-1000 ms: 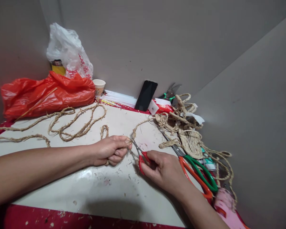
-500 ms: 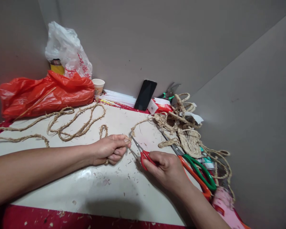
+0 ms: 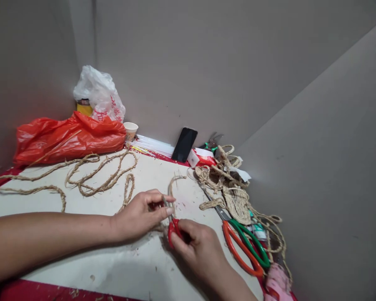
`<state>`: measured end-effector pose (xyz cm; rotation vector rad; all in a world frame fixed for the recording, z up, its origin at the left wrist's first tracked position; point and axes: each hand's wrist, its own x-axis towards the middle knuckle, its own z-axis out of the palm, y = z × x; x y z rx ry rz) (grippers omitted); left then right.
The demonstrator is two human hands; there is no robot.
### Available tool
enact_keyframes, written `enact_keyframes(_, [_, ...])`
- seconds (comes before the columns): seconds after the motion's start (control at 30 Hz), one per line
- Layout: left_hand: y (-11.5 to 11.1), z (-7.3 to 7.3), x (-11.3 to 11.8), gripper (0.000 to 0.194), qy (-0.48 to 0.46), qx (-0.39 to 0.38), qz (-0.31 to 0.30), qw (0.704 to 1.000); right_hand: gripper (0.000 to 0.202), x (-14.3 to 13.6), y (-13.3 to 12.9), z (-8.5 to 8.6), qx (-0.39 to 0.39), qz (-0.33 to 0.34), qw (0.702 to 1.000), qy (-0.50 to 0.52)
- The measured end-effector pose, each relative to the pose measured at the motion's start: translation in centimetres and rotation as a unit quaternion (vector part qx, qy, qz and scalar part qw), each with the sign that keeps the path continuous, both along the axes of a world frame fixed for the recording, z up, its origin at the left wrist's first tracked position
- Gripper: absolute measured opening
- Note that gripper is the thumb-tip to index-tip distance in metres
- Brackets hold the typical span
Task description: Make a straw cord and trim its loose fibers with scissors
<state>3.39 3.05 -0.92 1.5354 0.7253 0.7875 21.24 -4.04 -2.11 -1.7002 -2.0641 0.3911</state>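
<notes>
My left hand (image 3: 147, 215) pinches a thin straw rope (image 3: 171, 188) between thumb and forefinger. A frayed end of this rope curves up past the fingers and lies over the white board (image 3: 119, 267). My right hand (image 3: 200, 248) is closed around the red handles of small scissors (image 3: 173, 232). Their blades point up and lie against my left fingertips, beside the rope; whether they touch the rope is hard to make out. Behind my left wrist, a looped rope section (image 3: 129, 188) runs under the hand. Part of the rope below my left palm is hidden.
Long braided rope (image 3: 106, 184) lies looped at left. Large scissors (image 3: 244, 242) with orange and green handles lie right, beside a heap of braided straw (image 3: 236, 200). Behind stand a red bag (image 3: 72, 140), a paper cup (image 3: 130, 131), a phone (image 3: 184, 144) and pliers (image 3: 211, 142).
My view has shifted, and my hands have come together. The small scissors now reach my left fingertips. The strand that stretched toward the straw heap now shows a loose end short of it.
</notes>
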Motion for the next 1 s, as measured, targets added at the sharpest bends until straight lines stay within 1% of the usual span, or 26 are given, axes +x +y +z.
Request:
enact_keyframes(0.07, [0.0,-0.3,0.1,0.026,-0.016,-0.057,-0.037,0.998,0.027,-0.3,-0.2,0.1,-0.049,0.005,0.998,0.046])
enact_keyframes(0.13, [0.1,-0.4,0.1,0.031,-0.014,-0.114,-0.059,0.992,0.028,-0.3,-0.2,0.4,-0.124,0.025,0.982,0.141])
enact_keyframes(0.17, [0.2,-0.4,0.1,0.033,-0.011,-0.134,-0.064,0.989,0.029,-0.2,-0.1,0.5,-0.171,0.044,0.963,0.202])
enact_keyframes(0.2, [0.2,-0.3,0.1,0.034,-0.014,-0.147,-0.066,0.987,0.030,-0.2,-0.1,0.6,-0.219,0.068,0.936,0.266])
enact_keyframes(0.27, [0.0,0.0,0.0,0.036,-0.033,-0.164,-0.069,0.984,0.038,-0.2,-0.1,0.4,-0.294,0.111,0.873,0.372])
enact_keyframes(0.3, [-0.1,0.1,0.0,0.036,-0.045,-0.170,-0.073,0.982,0.042,-0.3,-0.1,0.2,-0.318,0.124,0.845,0.411])
enact_keyframes(0.37, [-0.3,0.2,0.0,0.034,-0.067,-0.177,-0.092,0.978,0.048,-0.6,-0.2,-0.5,-0.338,0.132,0.805,0.470])
enact_keyframes(0.43, [-0.4,0.2,0.0,0.033,-0.072,-0.182,-0.127,0.973,0.049,-0.8,-0.4,-1.2,-0.350,0.138,0.769,0.517])
enact_keyframes(0.5, [-0.4,0.0,0.1,0.034,-0.068,-0.189,-0.150,0.968,0.050,-1.0,-0.6,-1.7,-0.366,0.159,0.725,0.561])
enact_keyframes(0.6, [-0.6,-0.2,0.1,0.040,-0.073,-0.202,-0.148,0.965,0.057,-1.3,-0.8,-1.9,-0.388,0.186,0.661,0.615])
enact_keyframes(0.67, [-0.8,-0.3,0.2,0.044,-0.087,-0.224,-0.178,0.954,0.062,-1.5,-0.9,-1.9,-0.401,0.194,0.632,0.634])
enact_keyframes(0.73, [-1.0,-0.4,0.1,0.046,-0.104,-0.236,-0.200,0.945,0.061,-1.7,-0.9,-1.9,-0.399,0.189,0.622,0.646])
enact_keyframes(0.77, [-1.0,-0.4,0.1,0.045,-0.109,-0.231,-0.193,0.947,0.058,-1.8,-0.8,-1.9,-0.388,0.180,0.624,0.653])
enact_keyframes(0.83, [-0.9,-0.5,0.1,0.041,-0.110,-0.209,-0.153,0.960,0.052,-2.0,-0.7,-1.8,-0.356,0.161,0.633,0.669])
enact_keyframes(0.9, [-0.7,-0.5,0.1,0.041,-0.097,-0.198,-0.118,0.968,0.050,-2.1,-0.7,-1.7,-0.340,0.148,0.635,0.678])
enact_keyframes(1.0, [-0.6,-0.5,0.2,0.041,-0.075,-0.223,-0.093,0.967,0.052,-2.3,-0.8,-1.5,-0.350,0.143,0.639,0.670])
